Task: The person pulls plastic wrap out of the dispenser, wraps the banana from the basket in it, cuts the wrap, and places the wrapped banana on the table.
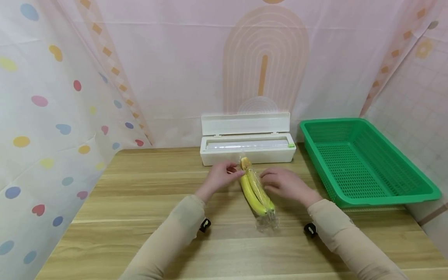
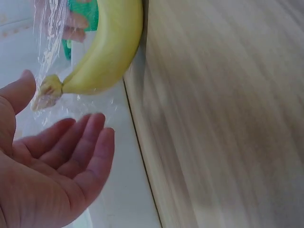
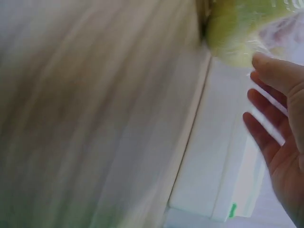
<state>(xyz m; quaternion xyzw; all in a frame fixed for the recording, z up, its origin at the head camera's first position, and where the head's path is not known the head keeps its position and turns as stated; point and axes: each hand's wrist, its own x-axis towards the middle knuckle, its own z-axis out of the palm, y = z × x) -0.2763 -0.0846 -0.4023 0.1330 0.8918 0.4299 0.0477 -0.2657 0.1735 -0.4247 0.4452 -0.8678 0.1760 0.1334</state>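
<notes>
Two yellow bananas (image 1: pixel 250 193), joined at the stem, lie on the wooden table with the stem end away from me. Clear plastic wrap (image 1: pixel 268 223) covers them and bunches up beyond their near tips. My left hand (image 1: pixel 221 175) is beside the stem, thumb toward it; in the left wrist view its fingers (image 2: pixel 97 156) are loosely bent with nothing between them. On the other side, my right hand (image 1: pixel 285 183) is close to the wrapped bananas. Its fingers (image 3: pixel 266 109) are spread and relaxed in the right wrist view, the thumb overlapping the wrap there.
Behind the bananas stands a white cling film dispenser (image 1: pixel 246 156) with its lid (image 1: pixel 245 124) raised, a film roll inside and a green slider (image 1: pixel 291 145) at its right end. A green plastic basket (image 1: pixel 385 201) sits at the right. Patterned cloth (image 1: pixel 175 70) hangs around the table.
</notes>
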